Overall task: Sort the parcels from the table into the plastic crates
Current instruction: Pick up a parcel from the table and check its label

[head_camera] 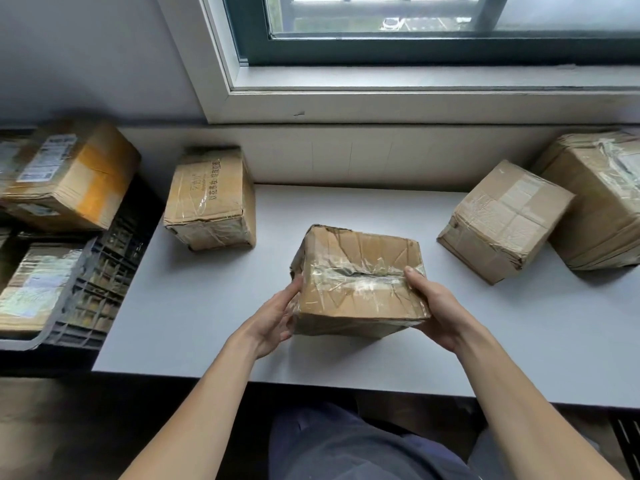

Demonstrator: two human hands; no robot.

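**Both hands clasping a taped parcel at the middle of the counter**

The left grip [273, 317] is pressing against the left side of a crumpled cardboard parcel [360, 282], thumb lying along the upper edge and fingers curling under the near corner. The right grip [436, 306] is clasping the right side, thumb resting on the clear tape across the top, fingers wrapping beneath. The parcel is sitting between them over the near middle of the white counter [207, 323]; its near edge is looking raised, and whether the far edge is touching the surface is hard to tell.

At the far left of the counter a carton with printed characters [211, 199] is lying flat. To the right a smaller taped box [502, 220] is leaning tilted against a larger taped box [602, 202] at the far right edge.

Off the left end, a black plastic crate [114, 258] is standing just beside the counter, with an orange-taped parcel [69, 174] resting over its far part. Nearer, a labelled parcel [38, 289] is lying inside a grey crate [52, 327]. A window [415, 15] is running along the far wall
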